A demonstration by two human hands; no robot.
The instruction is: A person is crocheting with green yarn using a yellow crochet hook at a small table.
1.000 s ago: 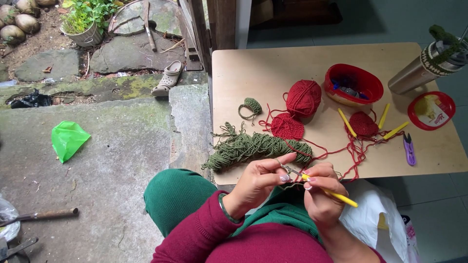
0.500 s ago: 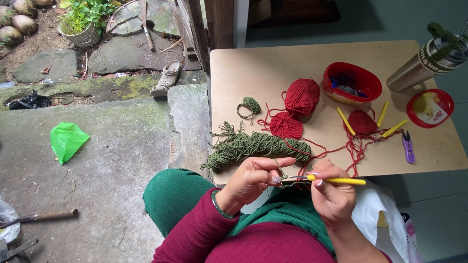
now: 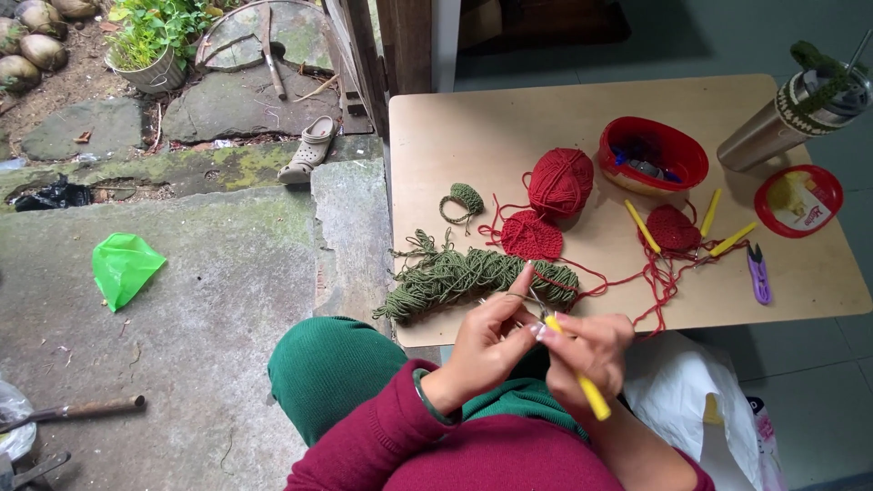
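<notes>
Gripping a yellow hook (image 3: 578, 371), the right hand (image 3: 589, 353) has its fingers closed round the handle, which runs from its tip at 11 o'clock down to 5 o'clock. Left hand (image 3: 486, 345) sits just beside it at 9 o'clock, fingers pinched on a thin strand by the hook's tip, forefinger up. Green yarn (image 3: 473, 275) lies on the tabletop (image 3: 509, 118) edge right at 12 o'clock from both hands, its long axis running 9 to 3, the left hand nearer. Red yarn ball (image 3: 561, 180) sits farther out at 12. Red bowl (image 3: 653, 155) at 1 o'clock holds small blue and dark bits, too small to tell. Red lid (image 3: 798, 200) at 2 o'clock holds something pale yellow.
</notes>
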